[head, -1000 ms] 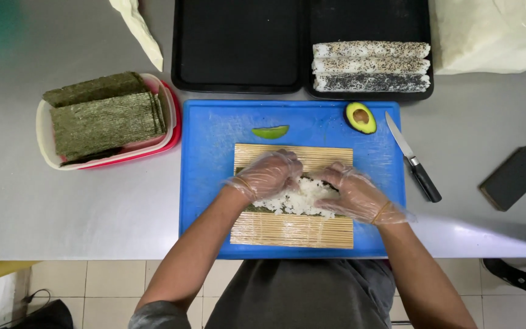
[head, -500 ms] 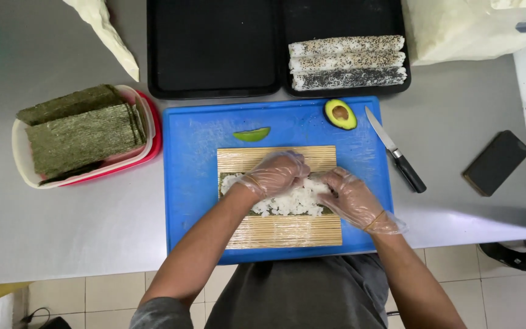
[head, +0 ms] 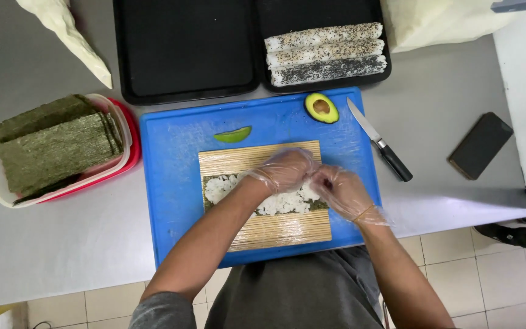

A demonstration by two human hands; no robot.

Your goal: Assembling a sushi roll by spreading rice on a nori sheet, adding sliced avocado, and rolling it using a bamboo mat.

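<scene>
A bamboo rolling mat (head: pixel 263 228) lies on a blue cutting board (head: pixel 171 183). On the mat is a dark seaweed sheet covered with white rice (head: pixel 226 187). My left hand (head: pixel 284 170) and my right hand (head: pixel 339 192), both in clear plastic gloves, press on the rice side by side near its right end, fingers bent. An avocado half (head: pixel 321 108) and a green avocado slice (head: pixel 232 134) rest on the board's far part.
A black-handled knife (head: pixel 380 148) lies at the board's right edge. Two black trays (head: pixel 184 55) sit behind; the right one holds three seeded rolls (head: pixel 327 53). Seaweed sheets (head: pixel 53 146) fill a tub at left. A dark phone (head: pixel 480 145) lies right.
Both hands have shifted toward the right end of the rice and drawn closer together. The view has also shifted.
</scene>
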